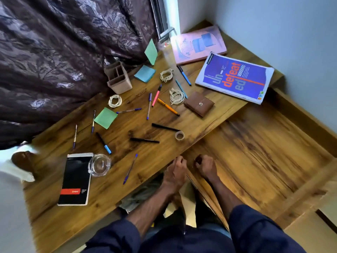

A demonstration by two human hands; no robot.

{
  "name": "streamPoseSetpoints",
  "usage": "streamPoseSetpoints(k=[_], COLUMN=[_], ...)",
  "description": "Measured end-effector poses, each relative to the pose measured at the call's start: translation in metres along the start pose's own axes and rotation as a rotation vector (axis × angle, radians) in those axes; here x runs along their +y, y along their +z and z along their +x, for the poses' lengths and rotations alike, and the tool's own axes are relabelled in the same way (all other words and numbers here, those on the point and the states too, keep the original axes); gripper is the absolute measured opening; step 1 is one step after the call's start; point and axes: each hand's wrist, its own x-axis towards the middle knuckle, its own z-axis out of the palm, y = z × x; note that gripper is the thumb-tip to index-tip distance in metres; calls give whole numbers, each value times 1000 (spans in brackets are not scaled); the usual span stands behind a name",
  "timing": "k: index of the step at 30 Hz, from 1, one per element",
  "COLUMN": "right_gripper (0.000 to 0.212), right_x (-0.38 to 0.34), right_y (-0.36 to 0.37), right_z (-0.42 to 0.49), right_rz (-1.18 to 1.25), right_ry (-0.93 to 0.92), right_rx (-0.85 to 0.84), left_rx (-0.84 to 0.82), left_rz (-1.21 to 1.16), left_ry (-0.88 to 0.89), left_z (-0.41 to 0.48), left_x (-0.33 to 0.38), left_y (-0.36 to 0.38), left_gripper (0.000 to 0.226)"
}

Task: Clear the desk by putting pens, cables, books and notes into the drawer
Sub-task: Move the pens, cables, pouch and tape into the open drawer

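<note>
The open wooden drawer (264, 152) juts out from under the desk (127, 189) on the right, and its floor is bare. My left hand (175, 172) curls its fingers at the drawer's near wall, where it meets the desk edge. Just inside that corner, my right hand (206, 167) is curled into a fist with nothing seen in it. Several pens, among them a black pen (144, 140) and an orange pen (167, 106), lie scattered on the desk. There are also coiled white cables (176, 96), sticky notes (106, 117), a black notepad (75, 179), a blue book (235, 77) and a pink book (198, 44).
A brown wallet (199, 104), a tape roll (179, 135), a glass lid (99, 165) and a pen holder (118, 78) also sit on the desk. A dark curtain (63, 52) hangs over the desk's left side. Walls close in on the right and at the back.
</note>
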Motion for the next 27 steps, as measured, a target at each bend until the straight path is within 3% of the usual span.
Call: streamPoseSetpoints(k=[9,14,27], right_gripper=[5,11,12], right_x=[-2,11,16], right_y=[16,21,21], right_z=[18,11,-14], right_rz=[-84,-187,-178], right_ry=[-127,-115,-107], right_rx=[-51,-26,15], left_rx=[6,23,37], left_rz=[-58,-71,-114], left_ry=[-27,-35,-38], left_z=[0,0,-4], left_x=[3,4,6], left_y=[-2,-3,-5], left_gripper=[30,33,26])
